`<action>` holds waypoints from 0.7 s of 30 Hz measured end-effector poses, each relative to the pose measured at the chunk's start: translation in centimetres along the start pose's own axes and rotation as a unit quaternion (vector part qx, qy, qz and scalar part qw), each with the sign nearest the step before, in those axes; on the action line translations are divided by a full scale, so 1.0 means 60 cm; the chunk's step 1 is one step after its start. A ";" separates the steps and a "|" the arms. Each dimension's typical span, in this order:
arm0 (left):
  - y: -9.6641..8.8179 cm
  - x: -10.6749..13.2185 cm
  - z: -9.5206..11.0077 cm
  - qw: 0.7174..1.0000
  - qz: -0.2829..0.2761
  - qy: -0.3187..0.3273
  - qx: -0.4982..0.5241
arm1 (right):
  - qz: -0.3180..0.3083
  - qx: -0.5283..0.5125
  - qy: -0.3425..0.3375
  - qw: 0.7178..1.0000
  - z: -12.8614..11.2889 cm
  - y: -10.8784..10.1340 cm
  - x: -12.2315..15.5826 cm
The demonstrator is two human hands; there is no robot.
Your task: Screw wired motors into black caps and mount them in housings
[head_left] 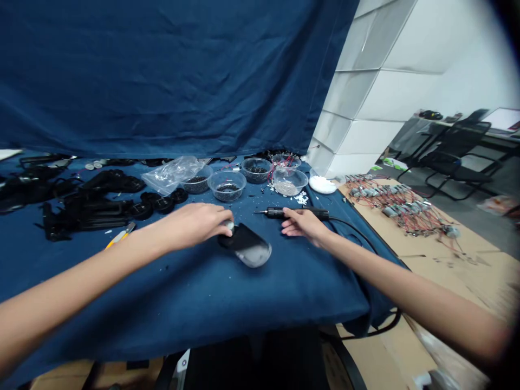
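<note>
One left hand (199, 223) is closed on one long black plastic part with a round, shiny grey end (251, 250), above the middle of the dark blue table cloth (195, 309). One small pale round piece (229, 225) shows at the fingertips; I cannot tell if it is stuck to the black part. One right hand (303, 223) touches one thin black pen-shaped power screwdriver (319, 213); its fingers are a bit bent, and I cannot tell if they grip it. The screwdriver's metal tip points left, and one black cord (354, 223) comes out of its back end.

Past the hands stand five round clear plastic bowls (227, 193) with small bits in them. One crumpled clear plastic bag (173, 173) gets in the way of one bowl. White crumbs (301, 199) lie near the bowls, too many to count. On the left are three round black rings (163, 204), and one yellow and white cutter (121, 235), partly hidden by the left arm. On the right, grey motors with red wires (406, 208), too jumbled to count, lie on tan cardboard (442, 271). Farther off is one black chair (457, 149)
</note>
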State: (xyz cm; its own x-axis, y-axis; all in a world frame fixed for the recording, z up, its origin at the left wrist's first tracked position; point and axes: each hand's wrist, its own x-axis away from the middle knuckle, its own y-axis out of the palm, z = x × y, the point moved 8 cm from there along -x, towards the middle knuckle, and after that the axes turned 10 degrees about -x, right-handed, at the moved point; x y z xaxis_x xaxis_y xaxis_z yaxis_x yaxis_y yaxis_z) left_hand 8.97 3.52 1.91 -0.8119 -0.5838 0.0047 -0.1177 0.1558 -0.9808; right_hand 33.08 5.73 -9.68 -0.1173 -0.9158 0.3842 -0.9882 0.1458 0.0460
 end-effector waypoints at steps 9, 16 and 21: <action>0.066 0.035 0.016 0.979 0.021 -0.196 0.057 | 0.023 -0.144 0.271 0.951 0.052 -0.072 -0.033; 0.094 0.015 0.020 0.986 0.068 -0.146 0.048 | 0.105 -0.130 0.243 0.956 0.052 -0.075 -0.046; 0.105 0.003 0.016 0.990 0.061 -0.037 0.121 | 0.141 -0.165 0.037 0.975 0.010 -0.066 -0.045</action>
State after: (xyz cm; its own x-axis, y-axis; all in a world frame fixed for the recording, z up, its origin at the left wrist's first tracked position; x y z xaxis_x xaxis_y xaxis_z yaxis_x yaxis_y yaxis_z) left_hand 8.66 3.63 -4.46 -0.7661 -0.6308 -0.1231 0.1265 0.0398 -0.9912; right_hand 37.25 7.40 -11.47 -0.3604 -0.7936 0.4902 -0.8304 0.5124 0.2190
